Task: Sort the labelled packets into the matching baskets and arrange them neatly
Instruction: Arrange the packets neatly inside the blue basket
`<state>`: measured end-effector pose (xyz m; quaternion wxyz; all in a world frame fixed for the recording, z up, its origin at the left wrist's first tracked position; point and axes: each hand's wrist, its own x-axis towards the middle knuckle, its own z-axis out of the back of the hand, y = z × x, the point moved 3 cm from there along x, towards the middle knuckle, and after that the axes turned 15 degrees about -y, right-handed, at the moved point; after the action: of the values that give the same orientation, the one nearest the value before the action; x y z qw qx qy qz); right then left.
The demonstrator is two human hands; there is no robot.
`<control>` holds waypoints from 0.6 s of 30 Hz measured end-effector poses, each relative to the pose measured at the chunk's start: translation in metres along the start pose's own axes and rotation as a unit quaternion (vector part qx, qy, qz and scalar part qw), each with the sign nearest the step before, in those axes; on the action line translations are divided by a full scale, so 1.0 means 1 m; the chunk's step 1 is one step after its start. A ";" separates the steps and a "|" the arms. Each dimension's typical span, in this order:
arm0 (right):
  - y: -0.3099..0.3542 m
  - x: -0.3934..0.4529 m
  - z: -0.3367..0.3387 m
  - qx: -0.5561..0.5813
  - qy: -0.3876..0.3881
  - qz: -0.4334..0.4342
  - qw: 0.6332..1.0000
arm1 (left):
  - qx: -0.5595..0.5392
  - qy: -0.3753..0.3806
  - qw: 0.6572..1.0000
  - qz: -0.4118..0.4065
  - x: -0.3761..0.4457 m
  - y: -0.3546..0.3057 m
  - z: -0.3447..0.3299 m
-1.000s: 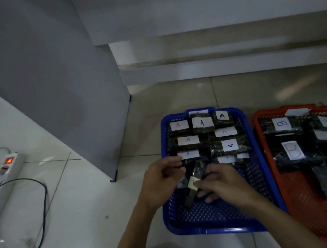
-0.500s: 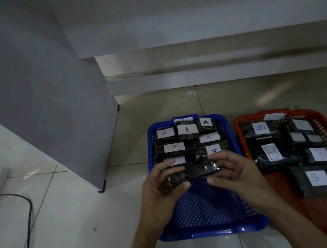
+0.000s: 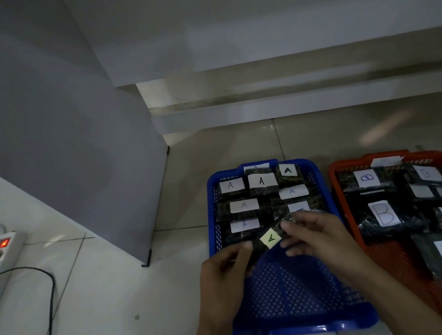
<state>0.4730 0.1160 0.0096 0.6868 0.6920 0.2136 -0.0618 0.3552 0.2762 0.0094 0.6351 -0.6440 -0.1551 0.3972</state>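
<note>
Head view: a dark packet [image 3: 268, 241] with a pale yellow label marked A is held tilted over the middle of the blue basket [image 3: 304, 329], its right end higher than its left. The left hand [image 3: 224, 272] pinches the lower left end between thumb and fingers; the right hand [image 3: 316, 235] grips the upper right end with its fingertips. Both hands are grasping the same packet, and it hangs clear of the basket floor.

The far half of the blue basket holds rows of packets labelled A [image 3: 262, 181], lying flat and close together; the near half is bare mesh. Just beside it on the right stands the orange basket [image 3: 335, 181], holding packets labelled B [image 3: 384, 212], more loosely spread.

What could go wrong, as I judge it:
- The packet is at an angle. Set down like this, it would land skewed across the row of A packets and spoil the neat arrangement, so it needs levelling first.
- The grip is by fingertips at the 2 ends only. The wrapping looks glossy, so 1 end may slip and the packet may fall label down.
- The right forearm lies close to the orange basket's near rim, so a wide sweep could nudge that basket or disturb the B packets.
- The light is dim and several labels are faint, so a misread letter is possible, though this 1 reads plainly as A.
</note>
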 end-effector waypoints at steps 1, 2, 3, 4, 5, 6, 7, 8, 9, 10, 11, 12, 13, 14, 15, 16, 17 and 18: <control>0.003 0.006 -0.004 -0.013 0.005 -0.002 1.000 | 0.003 -0.020 1.000 -0.013 0.000 0.001 0.001; 0.008 0.011 -0.010 -0.028 0.009 0.002 1.000 | 0.003 -0.040 0.999 -0.023 0.001 0.003 0.002; 0.014 0.018 -0.016 -0.041 0.007 0.010 0.999 | 0.002 -0.059 0.998 -0.029 0.002 0.003 0.002; 0.021 0.027 -0.023 -0.053 0.002 0.023 0.998 | 0.005 -0.080 0.996 -0.037 0.005 0.004 0.002; 0.029 0.038 -0.032 -0.066 -0.003 0.037 0.997 | 0.013 -0.102 0.993 -0.049 0.008 0.003 0.002; 0.037 0.050 -0.042 -0.085 -0.004 0.050 0.995 | 0.026 -0.122 0.990 -0.067 0.012 0.002 0.001; 0.045 0.062 -0.053 -0.113 0.000 0.064 0.992 | 0.039 -0.139 0.985 -0.089 0.017 0.000 -0.001; 0.051 0.075 -0.065 -0.145 0.010 0.077 0.986 | 0.053 -0.155 0.980 -0.114 0.023 -0.002 -0.003; 0.055 0.089 -0.077 -0.174 0.020 0.085 0.981 | 0.068 -0.174 0.972 -0.140 0.031 -0.004 -0.005; 0.059 0.102 -0.089 -0.196 0.028 0.089 0.976 | 0.090 -0.196 0.962 -0.166 0.039 -0.007 -0.008; 0.062 0.114 -0.100 -0.214 0.034 0.094 0.972 | 0.117 -0.218 0.950 -0.190 0.046 -0.010 -0.010; 0.065 0.124 -0.110 -0.231 0.044 0.103 0.967 | 0.142 -0.236 0.939 -0.206 0.054 -0.012 -0.012; 0.067 0.134 -0.119 -0.255 0.055 0.117 0.958 | 0.163 -0.248 0.930 -0.216 0.060 -0.012 -0.014; 0.068 0.142 -0.126 -0.285 0.067 0.129 0.947 | 0.180 -0.258 0.924 -0.219 0.066 -0.010 -0.016; 0.068 0.148 -0.131 -0.316 0.079 0.140 0.935 | 0.193 -0.267 0.918 -0.220 0.070 -0.008 -0.018; 0.068 0.151 -0.134 -0.346 0.088 0.147 0.922 | 0.206 -0.277 0.913 -0.218 0.072 -0.005 -0.020; 0.068 0.153 -0.136 -0.373 0.094 0.156 0.910 | 0.222 -0.286 0.906 -0.221 0.073 -0.002 -0.021; 0.068 0.154 -0.138 -0.392 0.096 0.161 0.901 | 0.240 -0.295 0.896 -0.230 0.074 0.000 -0.022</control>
<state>0.6086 0.2851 0.0207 0.8794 0.3941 0.1710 0.2051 0.4179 0.3127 -0.0168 0.7691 -0.2710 -0.3794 0.4371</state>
